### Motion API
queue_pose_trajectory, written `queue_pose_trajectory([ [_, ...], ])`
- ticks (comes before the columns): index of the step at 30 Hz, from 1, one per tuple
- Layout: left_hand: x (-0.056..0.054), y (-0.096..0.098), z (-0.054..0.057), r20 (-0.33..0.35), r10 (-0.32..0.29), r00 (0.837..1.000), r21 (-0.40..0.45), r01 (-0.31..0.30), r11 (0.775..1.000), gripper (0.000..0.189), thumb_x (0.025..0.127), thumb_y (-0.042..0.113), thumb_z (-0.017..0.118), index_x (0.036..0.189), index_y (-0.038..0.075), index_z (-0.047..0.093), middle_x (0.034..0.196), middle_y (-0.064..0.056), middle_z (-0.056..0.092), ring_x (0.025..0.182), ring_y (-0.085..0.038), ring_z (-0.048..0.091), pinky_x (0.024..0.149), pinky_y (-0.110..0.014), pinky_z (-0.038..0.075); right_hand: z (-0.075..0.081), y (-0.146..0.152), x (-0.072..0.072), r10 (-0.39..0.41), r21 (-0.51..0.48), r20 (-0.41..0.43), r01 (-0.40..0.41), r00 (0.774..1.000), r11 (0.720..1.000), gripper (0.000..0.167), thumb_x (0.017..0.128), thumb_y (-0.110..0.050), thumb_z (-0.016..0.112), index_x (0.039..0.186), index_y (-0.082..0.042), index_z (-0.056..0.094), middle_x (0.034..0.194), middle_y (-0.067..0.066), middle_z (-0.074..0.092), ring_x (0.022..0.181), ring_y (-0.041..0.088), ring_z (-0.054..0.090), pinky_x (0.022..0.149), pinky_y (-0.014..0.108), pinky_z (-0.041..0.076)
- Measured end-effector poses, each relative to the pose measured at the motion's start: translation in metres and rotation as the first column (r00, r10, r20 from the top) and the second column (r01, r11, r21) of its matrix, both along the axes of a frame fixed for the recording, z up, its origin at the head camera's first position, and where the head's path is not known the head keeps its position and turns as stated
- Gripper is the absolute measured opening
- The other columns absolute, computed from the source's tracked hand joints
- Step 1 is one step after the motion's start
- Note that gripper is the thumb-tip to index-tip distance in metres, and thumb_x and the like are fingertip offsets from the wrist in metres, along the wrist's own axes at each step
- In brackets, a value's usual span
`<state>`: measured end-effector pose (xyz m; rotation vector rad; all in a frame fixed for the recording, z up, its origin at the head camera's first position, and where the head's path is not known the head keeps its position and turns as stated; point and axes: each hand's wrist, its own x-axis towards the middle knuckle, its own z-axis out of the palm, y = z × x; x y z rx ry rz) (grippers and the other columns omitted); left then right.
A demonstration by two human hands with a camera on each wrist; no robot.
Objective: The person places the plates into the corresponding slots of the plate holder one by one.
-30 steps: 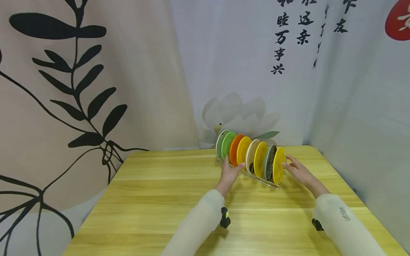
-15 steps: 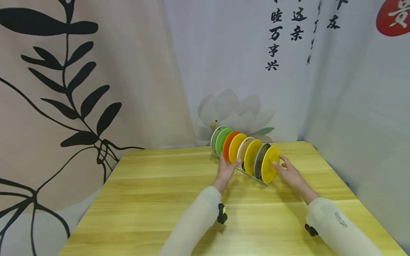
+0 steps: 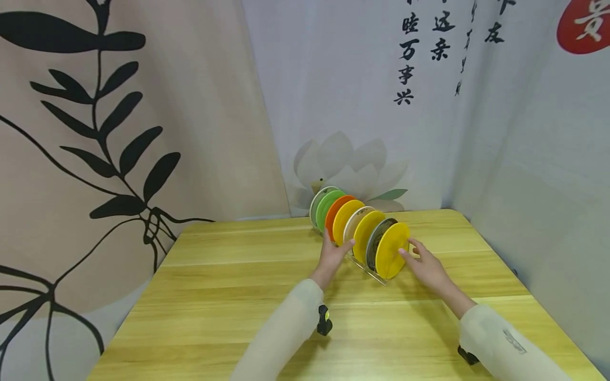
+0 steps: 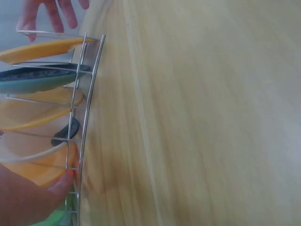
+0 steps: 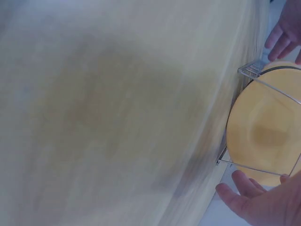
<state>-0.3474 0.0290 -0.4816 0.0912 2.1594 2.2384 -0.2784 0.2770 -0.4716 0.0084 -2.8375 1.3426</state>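
Observation:
In the head view, a wire dish rack (image 3: 369,272) holds several upright plates near the table's back edge. A yellow plate (image 3: 393,251) stands at its near right end. My left hand (image 3: 331,260) touches the front side, thumb and fingers spread beside the orange plate (image 3: 330,220). At the near end, my right hand (image 3: 425,269) has its thumb by the rack's end wire. Its fingers look loosely extended in the right wrist view, below a wire (image 5: 254,168). The left wrist view shows my left thumb (image 4: 61,184) against the rack's rails; the left fingers are hidden there.
The rack stands on a wooden table (image 3: 229,296). Behind it hangs a printed curtain (image 3: 209,106), and another stretch of light curtain (image 3: 534,159) rises along the right edge.
The rack's near right end has swung left and toward me, so the yellow plate shows more of its face. Both hands have shifted left along with it.

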Motion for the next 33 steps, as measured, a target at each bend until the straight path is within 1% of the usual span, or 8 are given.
queue_pose_trajectory([
  [8,0.009,-0.022,0.001,0.052,-0.037,0.998,-0.031,0.039,0.999,0.102,0.090,0.032,0.074,0.159,0.007,0.004,0.163,-0.019,0.013,0.146,-0.035,0.023,0.118,-0.046,0.023,0.001,-0.020,0.022,0.077,0.018,-0.068,-0.076,0.995,0.997,0.074,0.103,-0.053,0.043,0.153,-0.001,0.030,0.148,0.035,0.036,0.126,0.048,0.049,0.100,0.059,0.044],
  [14,0.017,-0.042,0.000,0.041,-0.087,0.995,-0.011,0.088,0.996,0.091,0.095,0.045,0.064,0.160,0.011,0.010,0.161,-0.021,0.018,0.146,-0.039,0.020,0.114,-0.054,0.029,-0.001,-0.038,0.036,0.120,0.061,-0.150,-0.112,0.981,0.992,0.065,0.101,-0.050,0.049,0.148,-0.005,0.044,0.144,0.027,0.046,0.121,0.044,0.054,0.094,0.056,0.050],
  [17,0.023,-0.048,0.000,0.030,-0.117,0.993,-0.001,0.117,0.993,0.084,0.097,0.049,0.059,0.159,0.012,0.015,0.160,-0.023,0.018,0.145,-0.040,0.020,0.111,-0.058,0.031,0.000,-0.044,0.038,0.103,0.106,-0.211,-0.082,0.972,0.991,0.059,0.101,-0.050,0.051,0.140,-0.005,0.054,0.137,0.023,0.052,0.117,0.041,0.056,0.092,0.056,0.050],
  [19,0.027,-0.051,0.001,0.041,-0.135,0.990,-0.006,0.135,0.991,0.083,0.097,0.052,0.057,0.159,0.014,0.017,0.160,-0.022,0.018,0.144,-0.042,0.022,0.110,-0.061,0.032,0.001,-0.045,0.037,0.070,0.125,-0.237,-0.041,0.969,0.991,0.060,0.101,-0.050,0.050,0.138,-0.004,0.055,0.135,0.023,0.053,0.116,0.040,0.055,0.092,0.057,0.048],
  [23,0.037,-0.052,0.003,0.080,-0.180,0.980,-0.026,0.183,0.983,0.087,0.095,0.055,0.059,0.160,0.020,0.013,0.162,-0.017,0.016,0.142,-0.044,0.027,0.106,-0.067,0.032,0.004,-0.042,0.026,0.035,0.127,-0.209,-0.009,0.977,0.992,0.070,0.101,-0.054,0.045,0.149,-0.003,0.040,0.143,0.029,0.042,0.125,0.046,0.046,0.096,0.064,0.043],
  [27,0.046,-0.048,0.003,0.057,-0.219,0.974,-0.076,0.223,0.972,0.092,0.093,0.052,0.063,0.161,0.021,0.009,0.163,-0.013,0.017,0.143,-0.040,0.029,0.110,-0.062,0.032,0.004,-0.038,0.011,0.086,0.074,-0.119,-0.077,0.989,0.994,0.080,0.102,-0.058,0.039,0.158,-0.006,0.016,0.155,0.032,0.023,0.135,0.053,0.031,0.104,0.070,0.031],
  [30,0.052,-0.043,0.003,0.026,-0.207,0.978,-0.122,0.209,0.970,0.097,0.091,0.050,0.067,0.161,0.020,0.006,0.163,-0.014,0.015,0.145,-0.038,0.024,0.115,-0.055,0.027,0.003,-0.038,0.002,0.138,0.022,-0.047,-0.138,0.989,0.990,0.083,0.102,-0.060,0.036,0.160,-0.010,0.005,0.159,0.031,0.013,0.140,0.053,0.021,0.109,0.071,0.022],
  [33,0.054,-0.039,0.002,0.002,-0.180,0.984,-0.144,0.178,0.973,0.101,0.089,0.048,0.071,0.161,0.021,0.004,0.164,-0.012,0.012,0.147,-0.036,0.018,0.117,-0.054,0.021,0.001,-0.040,-0.003,0.169,0.008,-0.007,-0.169,0.986,0.986,0.083,0.102,-0.059,0.035,0.160,-0.011,0.000,0.160,0.030,0.009,0.143,0.052,0.015,0.111,0.070,0.016],
])
